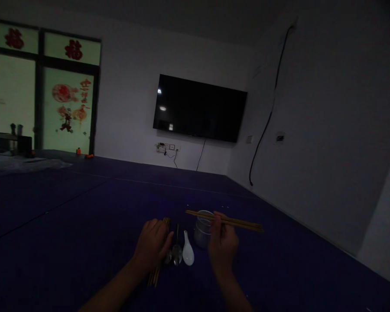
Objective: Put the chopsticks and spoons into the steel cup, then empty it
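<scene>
My right hand (222, 245) is closed around a pair of wooden chopsticks (243, 223), held level above a clear plastic cup (202, 232) that stands on the dark blue surface. My left hand (153, 243) lies knuckles up, fingers curled, on a bundle of wooden chopsticks (155, 273) lying on the surface; whether it grips them is unclear. Between the hands lie a metal spoon (177, 253) and a white ceramic spoon (187, 253), side by side.
The dark blue surface (84, 225) stretches far ahead to white walls. A black television (198, 108) hangs on the far wall above a socket with cables (167, 148). Glass doors with red decorations (68, 99) stand at the left. The room is dim.
</scene>
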Available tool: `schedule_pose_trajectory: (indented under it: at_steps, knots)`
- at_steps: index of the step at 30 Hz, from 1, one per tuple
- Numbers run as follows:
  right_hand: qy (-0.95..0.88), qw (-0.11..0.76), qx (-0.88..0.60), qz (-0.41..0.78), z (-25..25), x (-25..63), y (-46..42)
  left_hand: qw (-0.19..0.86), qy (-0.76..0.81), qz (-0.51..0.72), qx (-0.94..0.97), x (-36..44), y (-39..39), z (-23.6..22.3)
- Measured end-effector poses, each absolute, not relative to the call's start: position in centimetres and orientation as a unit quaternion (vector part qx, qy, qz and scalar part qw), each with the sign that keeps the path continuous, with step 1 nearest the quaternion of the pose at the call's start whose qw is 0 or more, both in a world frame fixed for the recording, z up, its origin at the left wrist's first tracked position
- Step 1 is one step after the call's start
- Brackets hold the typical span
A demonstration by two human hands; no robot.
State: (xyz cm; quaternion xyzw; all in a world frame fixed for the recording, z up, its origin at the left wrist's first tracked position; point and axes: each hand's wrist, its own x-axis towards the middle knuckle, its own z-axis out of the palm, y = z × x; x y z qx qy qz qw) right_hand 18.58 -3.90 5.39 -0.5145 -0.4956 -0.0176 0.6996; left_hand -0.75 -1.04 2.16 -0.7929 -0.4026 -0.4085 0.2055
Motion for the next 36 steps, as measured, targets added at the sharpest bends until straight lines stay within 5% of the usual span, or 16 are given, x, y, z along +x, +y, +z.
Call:
schedule_pose_trajectory:
  at_steps: [8,36]
  knots:
    - [-0.440,0.637,-0.629,-0.074,5.7,22.2,-2.0,0.125,-0.456,-0.359,-0.805,-0.5,-0.6,1.9]
    - [-0.493,0.556,-0.666,-0.067,4.4,23.4,-0.5,0.063,-0.521,-0.279,-0.804,-0.8,0.1,1.9]
